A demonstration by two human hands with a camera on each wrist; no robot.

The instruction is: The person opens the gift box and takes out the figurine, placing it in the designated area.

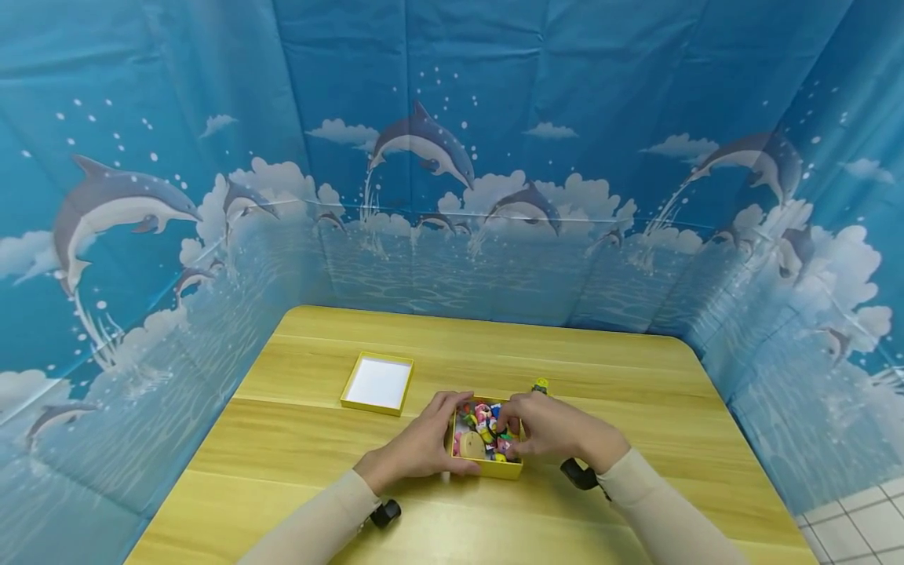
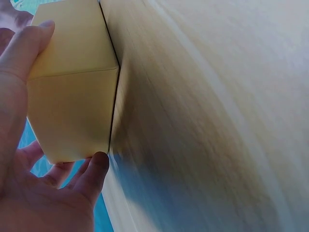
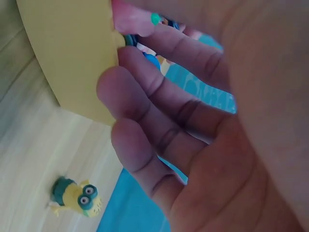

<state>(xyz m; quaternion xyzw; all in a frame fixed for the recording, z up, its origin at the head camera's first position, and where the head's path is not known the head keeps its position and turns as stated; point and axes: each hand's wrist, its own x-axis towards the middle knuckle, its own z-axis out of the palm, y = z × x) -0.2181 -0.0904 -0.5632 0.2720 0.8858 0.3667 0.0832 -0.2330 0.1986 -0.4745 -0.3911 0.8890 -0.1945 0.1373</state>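
Observation:
A small yellow box [image 1: 500, 469] filled with several colourful toy figures [image 1: 483, 416] stands on the table in front of me. My left hand [image 1: 422, 441] grips its left side; the left wrist view shows the thumb on one wall and the fingertips at another, lower edge. My right hand [image 1: 547, 424] reaches over the right rim, its bent fingers [image 3: 130, 96] down among the toys. A pink toy [image 3: 133, 19] shows near that thumb; whether it is pinched is hidden. A round beige piece [image 1: 472, 445] lies in the box's near left part.
A yellow box lid [image 1: 374, 407] with a white inside lies to the left, further back on the table [image 1: 297, 439]. Just beyond the right hand is a yellow minion figure [image 3: 77, 195]. A dolphin-printed curtain [image 1: 452, 267] surrounds the table's back and sides.

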